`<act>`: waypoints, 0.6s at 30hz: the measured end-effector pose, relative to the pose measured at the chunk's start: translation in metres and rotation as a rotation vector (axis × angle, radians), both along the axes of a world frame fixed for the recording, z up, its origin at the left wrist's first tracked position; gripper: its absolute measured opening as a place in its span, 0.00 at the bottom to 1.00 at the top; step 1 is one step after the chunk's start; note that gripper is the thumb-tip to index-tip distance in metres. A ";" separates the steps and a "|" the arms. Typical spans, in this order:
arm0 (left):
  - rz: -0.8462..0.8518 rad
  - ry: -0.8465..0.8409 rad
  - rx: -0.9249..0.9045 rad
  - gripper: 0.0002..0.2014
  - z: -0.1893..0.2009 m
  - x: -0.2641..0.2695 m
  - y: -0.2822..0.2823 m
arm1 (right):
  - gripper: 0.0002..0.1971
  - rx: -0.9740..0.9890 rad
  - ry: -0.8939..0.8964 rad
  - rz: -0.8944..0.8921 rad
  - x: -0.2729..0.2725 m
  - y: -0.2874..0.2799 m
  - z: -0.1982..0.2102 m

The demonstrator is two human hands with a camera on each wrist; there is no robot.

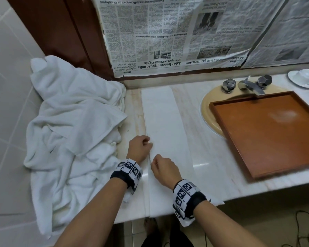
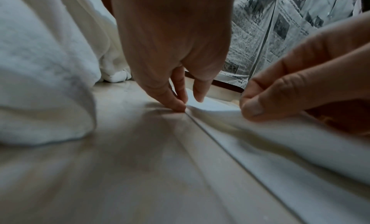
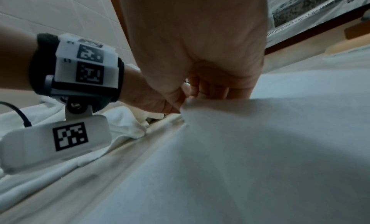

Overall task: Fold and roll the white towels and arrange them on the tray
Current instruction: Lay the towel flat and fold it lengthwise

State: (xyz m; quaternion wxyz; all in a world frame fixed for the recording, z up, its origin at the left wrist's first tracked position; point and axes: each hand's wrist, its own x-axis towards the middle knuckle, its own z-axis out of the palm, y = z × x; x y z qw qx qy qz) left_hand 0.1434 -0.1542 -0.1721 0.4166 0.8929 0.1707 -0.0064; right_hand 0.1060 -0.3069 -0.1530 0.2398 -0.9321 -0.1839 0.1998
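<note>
A white towel [image 1: 165, 125], folded into a long narrow strip, lies flat on the marble counter and runs from the back wall to the front edge. My left hand [image 1: 141, 147] pinches its left edge [image 2: 192, 115] with thumb and fingers. Just nearer to me, my right hand [image 1: 161, 167] pinches the same edge and lifts it a little [image 3: 186, 105]. A heap of loose white towels [image 1: 73, 125] lies to the left. The brown wooden tray [image 1: 268, 132] sits over the sink at the right, with nothing in it.
A beige sink [image 1: 208, 111] with a chrome tap [image 1: 248, 86] lies under the tray. A white cup and saucer [image 1: 303, 77] stand at the back right. Newspaper [image 1: 168, 36] covers the wall behind. Tiled wall [image 1: 5, 86] closes the left side.
</note>
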 end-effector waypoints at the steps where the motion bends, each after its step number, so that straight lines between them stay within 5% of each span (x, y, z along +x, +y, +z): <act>1: -0.002 0.002 -0.005 0.13 0.001 -0.002 -0.001 | 0.11 0.001 -0.012 0.003 -0.001 0.001 -0.002; 6: -0.023 -0.031 0.050 0.13 0.000 -0.006 -0.006 | 0.11 -0.083 -0.128 0.095 -0.007 0.006 -0.012; 11: -0.058 -0.067 0.138 0.13 -0.011 -0.013 -0.010 | 0.19 0.034 -0.336 0.303 -0.004 -0.019 -0.016; 15: -0.096 -0.118 0.305 0.19 -0.020 -0.021 -0.019 | 0.24 0.016 -0.349 0.192 0.035 -0.051 -0.012; 18: -0.128 0.069 0.378 0.27 -0.017 -0.015 -0.036 | 0.32 -0.152 -0.204 0.210 0.065 -0.052 -0.015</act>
